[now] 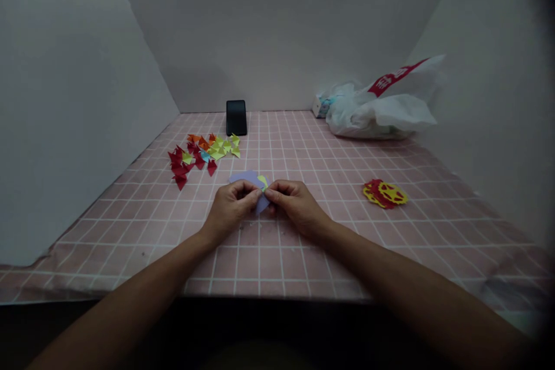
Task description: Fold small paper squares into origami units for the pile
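Observation:
Between my two hands, at the middle of the table, is a purple paper piece (245,176) with a rounded outline. A small yellow-green paper part (263,181) shows against it. My left hand (232,202) pinches the purple paper from the left, thumb and fingertips pressed together. From the other side my right hand (295,202) has its thumb and fingers closed at the paper's right edge, almost touching the left thumb. The fingertips cover where the purple and yellow-green parts meet, so I cannot tell whether they are joined.
Several folded paper pieces (199,153) in red, orange, yellow and blue lie at the left. Behind them a black phone (236,118) leans upright. Red and yellow cut-out discs (392,193) lie at the right. A white plastic bag (377,115) and a small box (321,106) stand far right.

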A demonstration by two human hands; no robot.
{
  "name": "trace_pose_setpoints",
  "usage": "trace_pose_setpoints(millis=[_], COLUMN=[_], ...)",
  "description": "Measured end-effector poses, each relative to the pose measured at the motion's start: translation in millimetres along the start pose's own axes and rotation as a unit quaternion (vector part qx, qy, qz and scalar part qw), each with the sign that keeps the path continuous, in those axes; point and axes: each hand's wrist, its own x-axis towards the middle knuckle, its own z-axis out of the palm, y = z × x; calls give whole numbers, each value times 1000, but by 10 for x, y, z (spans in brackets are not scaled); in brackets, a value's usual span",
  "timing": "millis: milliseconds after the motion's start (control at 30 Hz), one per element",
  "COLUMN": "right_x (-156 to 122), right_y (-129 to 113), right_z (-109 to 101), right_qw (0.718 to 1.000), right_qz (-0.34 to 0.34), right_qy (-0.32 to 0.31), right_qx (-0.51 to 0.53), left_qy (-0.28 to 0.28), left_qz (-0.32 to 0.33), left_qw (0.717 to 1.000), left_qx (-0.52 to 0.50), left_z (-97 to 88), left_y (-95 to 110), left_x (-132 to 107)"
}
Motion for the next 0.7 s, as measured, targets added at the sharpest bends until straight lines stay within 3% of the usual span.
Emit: trace_pose_setpoints(millis=[233,467,700], right_x=[-5,-14,-20], right_y=[-16,-14,-7], right_z=[12,21,20], right_qw=[999,998,997], right_qz=[-9,22,20], right_qy=[-1,-38,-55], right_qx=[-31,33,40], left_qy=[-14,6,-16], left_qz=[-14,0,22], left_qw=[1000,1000,999], left_qx=[-11,-10,-23], left_z=[-10,-30,-52], left_y=[-7,-28,-61], left_x=[26,29,37])
